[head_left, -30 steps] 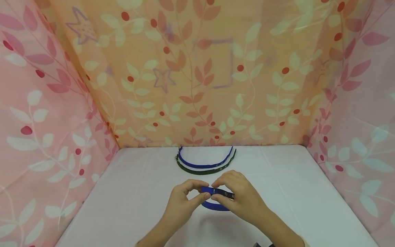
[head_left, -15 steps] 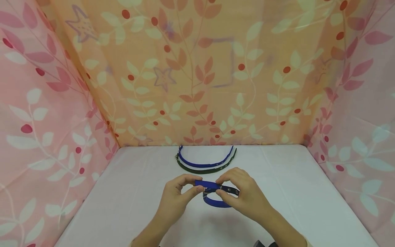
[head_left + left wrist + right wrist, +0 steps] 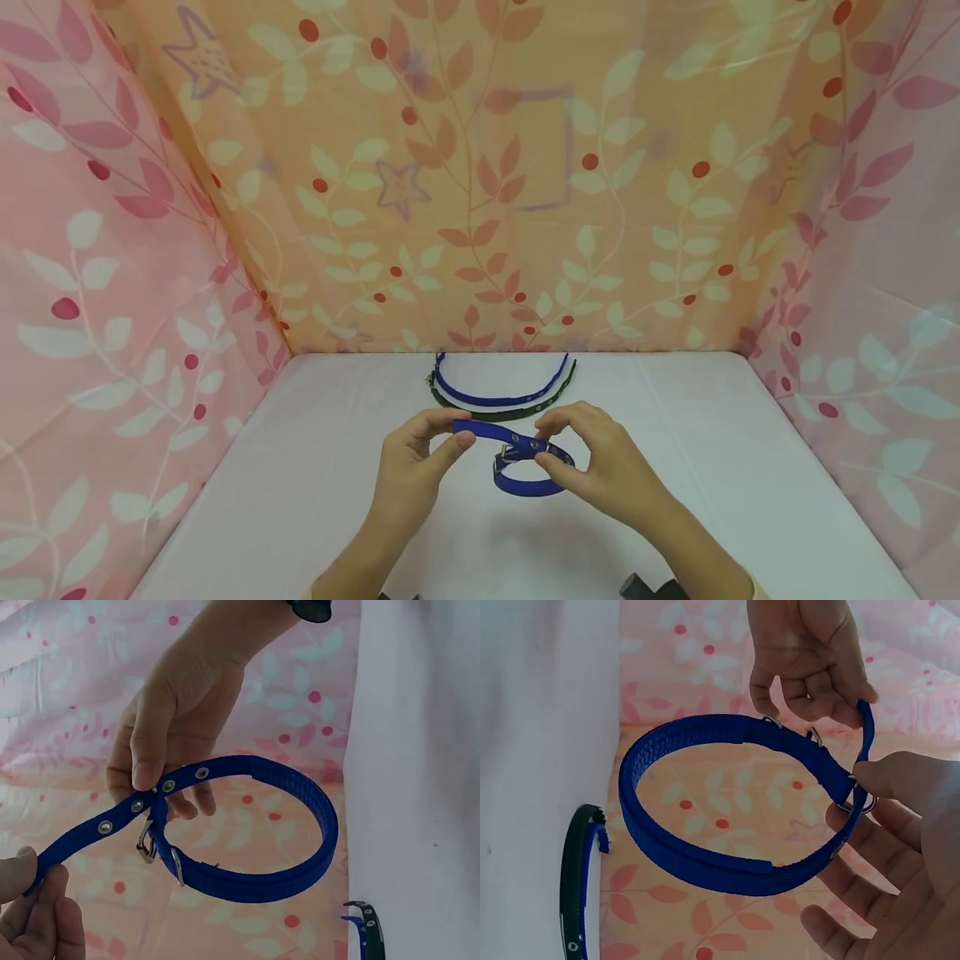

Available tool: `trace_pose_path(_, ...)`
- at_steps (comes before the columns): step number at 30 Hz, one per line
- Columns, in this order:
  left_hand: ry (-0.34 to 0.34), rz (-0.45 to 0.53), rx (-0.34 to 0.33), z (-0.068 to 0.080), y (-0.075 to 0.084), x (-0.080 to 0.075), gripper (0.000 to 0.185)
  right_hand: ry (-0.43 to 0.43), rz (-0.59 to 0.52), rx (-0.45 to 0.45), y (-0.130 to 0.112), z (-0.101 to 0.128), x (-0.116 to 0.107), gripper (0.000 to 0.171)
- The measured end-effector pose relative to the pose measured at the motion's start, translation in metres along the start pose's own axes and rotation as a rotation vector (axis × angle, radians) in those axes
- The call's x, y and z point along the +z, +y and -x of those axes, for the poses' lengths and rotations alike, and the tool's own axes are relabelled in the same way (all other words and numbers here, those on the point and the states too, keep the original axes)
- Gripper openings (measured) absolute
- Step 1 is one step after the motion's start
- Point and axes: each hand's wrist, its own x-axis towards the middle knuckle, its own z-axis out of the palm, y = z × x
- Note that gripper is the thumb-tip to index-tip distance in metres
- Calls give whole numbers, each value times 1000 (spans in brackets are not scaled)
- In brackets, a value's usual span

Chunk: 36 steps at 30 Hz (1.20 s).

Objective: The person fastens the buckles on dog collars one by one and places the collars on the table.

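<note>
A blue collar (image 3: 525,467) hangs between the two hands, looped into a ring and held above the white table (image 3: 315,500). The left hand (image 3: 412,475) pinches the free tail of the strap between thumb and curled fingers, so the eyeleted end stretches from that hand across to the other. The right hand (image 3: 600,467) pinches the strap right at the metal buckle (image 3: 154,844), thumb and forefinger closed on it where the tail passes through; its remaining fingers curl loosely below the loop. The ring of the collar sags below and between both hands, closer to the right one, and the wrist views show it clear of the table surface.

Beyond the fingertips of both hands, well apart from them and near the far edge of the table, lie a second blue collar (image 3: 491,400) and a dark green collar (image 3: 517,412), opened out and curved side by side, touching along their length.
</note>
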Motion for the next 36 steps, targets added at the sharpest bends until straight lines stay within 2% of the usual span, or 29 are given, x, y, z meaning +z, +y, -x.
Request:
trace_pose_path(3,-14,19,6,1,-1,1,19,-25,29,17,0,0,-1,38)
trace_pose_path(6,-53,5,29,2,-2,3,20,-42,61,-4,-2,1,0,35)
trace_pose_path(15,-149,-91,91,5,-7,7,21,17,42,-223,-6,0,11,27)
trace_pose_path(19,-164,-94,115,5,-9,9,26,46,32,-245,-7,0,12,25)
trace_pose_path(23,-203,-127,61,3,-10,12,43,81,-25,-222,-9,2,11,27)
trace_pose_path(25,-247,-164,32,2,-13,14,48,115,-59,-233,-9,2,11,27)
trace_pose_path(28,-328,-181,13,1,-18,18,46,177,-117,-274,-11,2,12,25)
trace_pose_path(32,-381,-119,4,2,-22,21,34,245,-174,-312,-13,1,14,23)
trace_pose_path(36,-345,-20,-22,3,-22,22,26,293,-188,-319,-14,1,15,24)
